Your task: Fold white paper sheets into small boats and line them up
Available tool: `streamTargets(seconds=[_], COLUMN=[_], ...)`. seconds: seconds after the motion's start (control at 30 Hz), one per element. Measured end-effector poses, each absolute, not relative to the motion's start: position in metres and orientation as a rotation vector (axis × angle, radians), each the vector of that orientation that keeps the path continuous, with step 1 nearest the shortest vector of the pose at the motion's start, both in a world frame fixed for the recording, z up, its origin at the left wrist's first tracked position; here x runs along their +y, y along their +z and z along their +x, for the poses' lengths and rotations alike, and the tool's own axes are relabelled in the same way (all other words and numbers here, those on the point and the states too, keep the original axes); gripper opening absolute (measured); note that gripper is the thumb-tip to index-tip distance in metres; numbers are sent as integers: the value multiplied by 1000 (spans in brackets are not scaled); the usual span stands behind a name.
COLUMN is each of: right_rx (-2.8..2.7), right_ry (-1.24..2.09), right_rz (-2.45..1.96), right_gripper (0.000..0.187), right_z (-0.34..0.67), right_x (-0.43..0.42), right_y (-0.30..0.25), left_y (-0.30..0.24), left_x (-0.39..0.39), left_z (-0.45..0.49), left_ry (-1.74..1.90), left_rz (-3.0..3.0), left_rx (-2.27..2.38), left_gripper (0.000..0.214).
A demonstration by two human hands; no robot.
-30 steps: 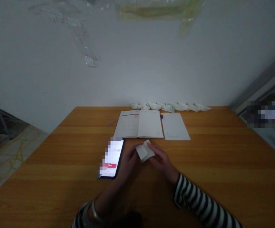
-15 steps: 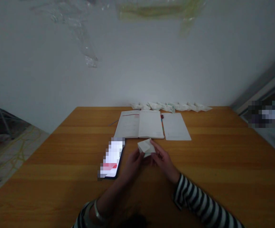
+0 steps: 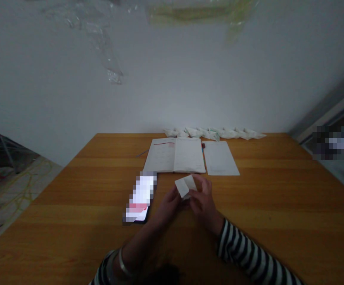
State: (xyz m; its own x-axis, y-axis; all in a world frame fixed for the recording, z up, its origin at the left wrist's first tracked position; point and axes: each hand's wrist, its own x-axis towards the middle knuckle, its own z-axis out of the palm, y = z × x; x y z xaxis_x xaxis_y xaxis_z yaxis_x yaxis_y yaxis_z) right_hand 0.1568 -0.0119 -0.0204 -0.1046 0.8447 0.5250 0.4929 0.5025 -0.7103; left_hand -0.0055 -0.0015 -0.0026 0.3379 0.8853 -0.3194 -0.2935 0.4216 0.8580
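Note:
A small piece of folded white paper is held up between my two hands, over the wooden table. My left hand grips its lower left side with closed fingers, partly hidden behind the paper. At its right side, my right hand pinches the paper, with thumb and fingers on the right edge and lower corner. Creases divide the paper's face into flat panels. Just beyond it lies an open notebook, and left of my left hand is a phone with a lit, blurred-out screen.
A white sheet lies right of the notebook. Several folded white paper pieces stand in a row along the back edge of the table, against the wall. A thin pen-like stick pokes out left of the notebook.
The paper has turned and tilted, showing a different creased face. My right hand has shifted its fingers around the paper's right side; my left hand still holds on.

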Motion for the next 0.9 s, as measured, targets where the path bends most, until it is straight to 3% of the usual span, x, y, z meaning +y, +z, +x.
streamTargets(seconds=[0.4, 0.5, 0.63, 0.77, 0.9], right_rx=[-1748, -1651, -1423, -1267, -1394], right_ry=[162, 301, 573, 768, 872], right_rz=[-1050, -1103, -1175, -1194, -1111], right_gripper=[22, 21, 34, 12, 19], right_z=[165, 164, 161, 159, 161], right_x=[-11, -8, -1, 3, 4], right_y=[-29, -27, -28, -32, -30], left_y=[-10, -9, -8, -15, -23], left_x=[-6, -4, 0, 2, 1], left_z=[-4, -5, -6, -4, -3], left_ry=[771, 792, 896, 933, 970], left_rz=[690, 638, 555, 519, 680], left_rx=[874, 883, 841, 815, 879], left_gripper=[60, 56, 48, 46, 45])
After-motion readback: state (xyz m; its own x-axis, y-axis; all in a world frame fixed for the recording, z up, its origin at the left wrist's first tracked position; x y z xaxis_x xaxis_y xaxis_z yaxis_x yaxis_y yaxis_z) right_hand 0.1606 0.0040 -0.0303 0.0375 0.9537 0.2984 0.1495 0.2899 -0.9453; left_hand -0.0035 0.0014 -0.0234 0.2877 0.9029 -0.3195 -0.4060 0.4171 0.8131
